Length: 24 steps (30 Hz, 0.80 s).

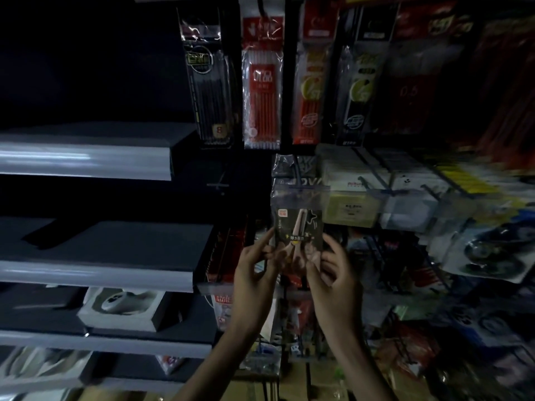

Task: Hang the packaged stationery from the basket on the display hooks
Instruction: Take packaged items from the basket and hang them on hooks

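Left hand (254, 267) and right hand (335, 270) pinch the scissors pack (299, 224) by its lower sides, header up at a display hook (297, 172). Likely light, stiffish, slippery film; side grip suits.

You can read an 8 on the yellow tag of the black pencil pack (210, 82) and 0.5 on the dark red pack (411, 91). Print on the scissors pack (299, 227) is too blurred.
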Available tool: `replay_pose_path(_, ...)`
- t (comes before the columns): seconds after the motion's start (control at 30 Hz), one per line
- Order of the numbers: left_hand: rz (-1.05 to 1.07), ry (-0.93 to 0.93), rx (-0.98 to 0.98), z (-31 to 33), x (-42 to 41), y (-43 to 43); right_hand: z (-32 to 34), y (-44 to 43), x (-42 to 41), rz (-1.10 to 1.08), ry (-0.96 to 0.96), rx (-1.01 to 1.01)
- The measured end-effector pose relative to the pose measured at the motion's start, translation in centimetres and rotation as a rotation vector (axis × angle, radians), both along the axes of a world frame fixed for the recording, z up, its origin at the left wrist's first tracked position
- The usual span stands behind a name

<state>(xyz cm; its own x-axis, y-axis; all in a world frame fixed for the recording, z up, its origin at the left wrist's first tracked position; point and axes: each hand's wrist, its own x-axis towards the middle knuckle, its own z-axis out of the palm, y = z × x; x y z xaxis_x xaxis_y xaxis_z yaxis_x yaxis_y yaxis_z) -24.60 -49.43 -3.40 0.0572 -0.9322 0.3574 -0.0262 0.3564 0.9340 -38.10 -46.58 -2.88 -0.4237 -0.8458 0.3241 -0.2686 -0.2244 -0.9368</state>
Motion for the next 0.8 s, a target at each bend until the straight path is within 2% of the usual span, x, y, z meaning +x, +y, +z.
replay_pose_path(0.4,0.051,-0.098,-0.018,0.2,0.0,-5.5,2.3,-4.8,-0.2,0.031,-0.013,0.026)
replay_pose_path(0.8,-0.008,-0.072,0.027,0.9,-0.7,-7.3,1.9,-7.9,-0.6,0.003,0.001,0.114)
